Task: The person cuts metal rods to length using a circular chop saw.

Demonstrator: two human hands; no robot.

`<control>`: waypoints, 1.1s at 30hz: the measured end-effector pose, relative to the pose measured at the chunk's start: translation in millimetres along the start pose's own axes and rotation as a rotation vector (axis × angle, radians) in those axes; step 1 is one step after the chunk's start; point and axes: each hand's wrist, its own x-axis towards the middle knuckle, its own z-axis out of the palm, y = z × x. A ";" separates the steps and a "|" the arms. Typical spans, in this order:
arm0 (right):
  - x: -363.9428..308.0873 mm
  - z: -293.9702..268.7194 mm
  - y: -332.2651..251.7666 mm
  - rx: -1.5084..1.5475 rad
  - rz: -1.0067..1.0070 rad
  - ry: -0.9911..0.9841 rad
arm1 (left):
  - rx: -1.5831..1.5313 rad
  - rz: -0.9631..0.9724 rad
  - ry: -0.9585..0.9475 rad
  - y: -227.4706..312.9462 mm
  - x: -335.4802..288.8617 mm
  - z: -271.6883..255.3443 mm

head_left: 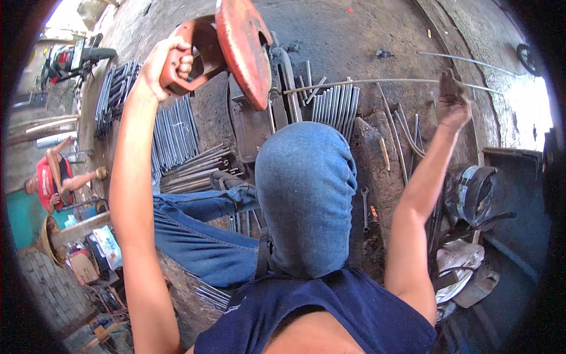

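Note:
My left hand (167, 66) is wrapped round the red handle (177, 75) of a cut-off saw. A wide red disc-shaped guard (243, 50) stands beside that handle, tilted, and hides the blade. Below the guard, the saw's metal base (250, 121) is partly covered by my denim knee. A long thin metal rod (365, 81) runs from the saw area out to the right. My right hand (453, 97), dark with dirt, is at this rod with its fingers stretched out. Whether it bears on the rod or only overlaps it, I cannot tell.
Cut metal rods (335, 106) lie right of the saw, with larger bundles (174, 135) to its left. A wrench (365, 209) lies near a wooden beam (377, 153). A wire coil (474, 192) is at right. A person in red (47, 183) sits far left, near a motorcycle (65, 62).

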 end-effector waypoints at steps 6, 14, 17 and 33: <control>88.3 -72.6 -83.2 -0.925 -0.010 0.870 | -0.038 0.004 0.003 -1.0 -0.6 1.7; 58.2 -111.4 -126.1 -2.102 -0.575 0.715 | -0.031 -0.001 -0.043 2.0 1.4 -2.9; 52.2 -96.4 -118.4 -2.016 -0.424 0.236 | 0.061 0.036 0.032 1.5 -2.0 -1.9; -124.5 27.5 108.2 -1.683 0.585 -0.190 | 0.127 0.112 0.126 -1.5 -1.2 0.1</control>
